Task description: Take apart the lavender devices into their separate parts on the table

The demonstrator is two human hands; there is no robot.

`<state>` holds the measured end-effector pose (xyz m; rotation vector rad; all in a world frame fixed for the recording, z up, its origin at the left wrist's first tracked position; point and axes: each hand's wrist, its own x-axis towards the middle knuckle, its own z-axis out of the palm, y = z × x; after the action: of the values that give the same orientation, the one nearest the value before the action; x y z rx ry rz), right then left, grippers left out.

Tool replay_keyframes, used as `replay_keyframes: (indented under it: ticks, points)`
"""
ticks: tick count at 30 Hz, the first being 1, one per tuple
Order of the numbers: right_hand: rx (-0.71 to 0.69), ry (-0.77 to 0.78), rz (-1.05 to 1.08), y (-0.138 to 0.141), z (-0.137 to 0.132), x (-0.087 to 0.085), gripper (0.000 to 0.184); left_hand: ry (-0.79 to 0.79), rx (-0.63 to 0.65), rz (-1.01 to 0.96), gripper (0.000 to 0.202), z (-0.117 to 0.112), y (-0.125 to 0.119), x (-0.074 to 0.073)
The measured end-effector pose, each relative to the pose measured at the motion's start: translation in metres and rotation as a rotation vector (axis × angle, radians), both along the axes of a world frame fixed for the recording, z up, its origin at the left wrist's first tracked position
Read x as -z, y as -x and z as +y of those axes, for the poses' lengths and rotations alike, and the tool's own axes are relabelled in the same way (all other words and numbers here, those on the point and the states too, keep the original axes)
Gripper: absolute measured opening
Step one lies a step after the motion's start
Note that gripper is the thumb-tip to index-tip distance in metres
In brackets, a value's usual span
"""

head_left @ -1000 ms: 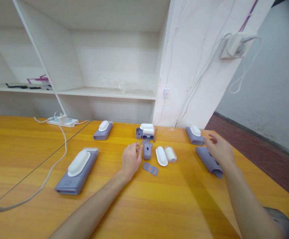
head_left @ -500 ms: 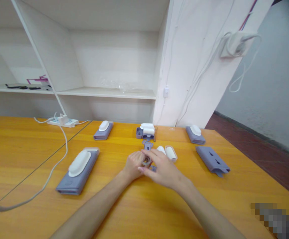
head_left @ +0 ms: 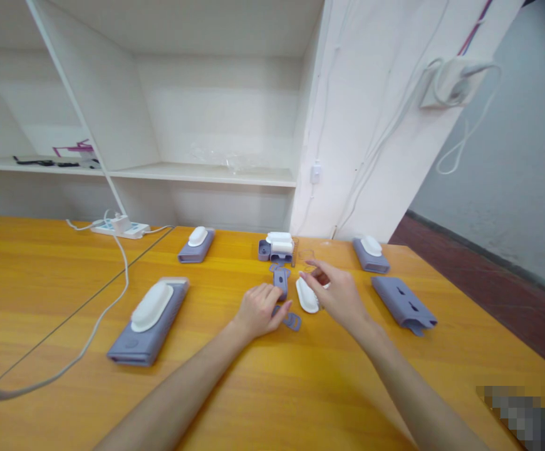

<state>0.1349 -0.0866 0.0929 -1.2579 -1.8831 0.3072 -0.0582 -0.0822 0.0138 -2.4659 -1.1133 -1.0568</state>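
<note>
My left hand (head_left: 257, 310) rests on the wooden table, fingers curled and thumb held apart, with nothing visible in it. Its fingertips are beside a grey-purple oblong part (head_left: 280, 282) with a dark oval hole. Small flat grey-purple pieces (head_left: 292, 321) lie by its thumb, partly covered. To the right, my right hand (head_left: 338, 294) hovers with thumb and index fingertips slightly apart; nothing shows between them. Below its thumb lies a white oval shell (head_left: 307, 296). Another white part is mostly hidden behind this hand.
Grey-purple cases topped with white ovals stand at left (head_left: 148, 322), back left (head_left: 196, 245) and back right (head_left: 371, 254). A flat grey-purple sleeve (head_left: 404, 304) lies right. White rolls and a grey box (head_left: 264, 250) sit at the back. A cable (head_left: 113, 300) crosses the left side.
My hands have separated. The right moved right and slightly up, over the white parts. The ring-like thing seen between them is out of sight, and the left thumb now stands apart.
</note>
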Motion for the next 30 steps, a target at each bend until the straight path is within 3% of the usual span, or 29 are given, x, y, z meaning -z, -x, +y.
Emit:
replay_keyframes:
  ticks: [5, 9, 15, 18, 24, 30]
  points:
    - [0.225, 0.063, -0.006, -0.049, 0.022, -0.011, 0.04, 0.013, -0.01, 0.009, 0.015, 0.002, -0.001, 0.002]
    - [0.423, 0.131, -0.174, -0.092, 0.034, -0.015, 0.041, 0.015, -0.015, 0.001, 0.014, 0.003, -0.002, 0.004]
    - [0.48, 0.291, -0.294, -0.144, 0.045, -0.002, 0.043, 0.03, -0.019, 0.003, 0.013, 0.004, -0.002, 0.004]
    - [0.52, 0.31, -0.369, -0.154, 0.05, 0.009, 0.04, 0.03, -0.025, 0.007, 0.013, 0.004, -0.002, 0.004]
    - [0.517, 0.533, -0.478, -0.156, 0.056, 0.029, 0.029, 0.036, -0.033, 0.012, 0.014, 0.003, -0.002, 0.004]
    - [0.515, 0.51, -0.595, -0.155, 0.057, 0.041, 0.023, 0.035, -0.023, 0.007, 0.015, 0.004, -0.002, 0.003]
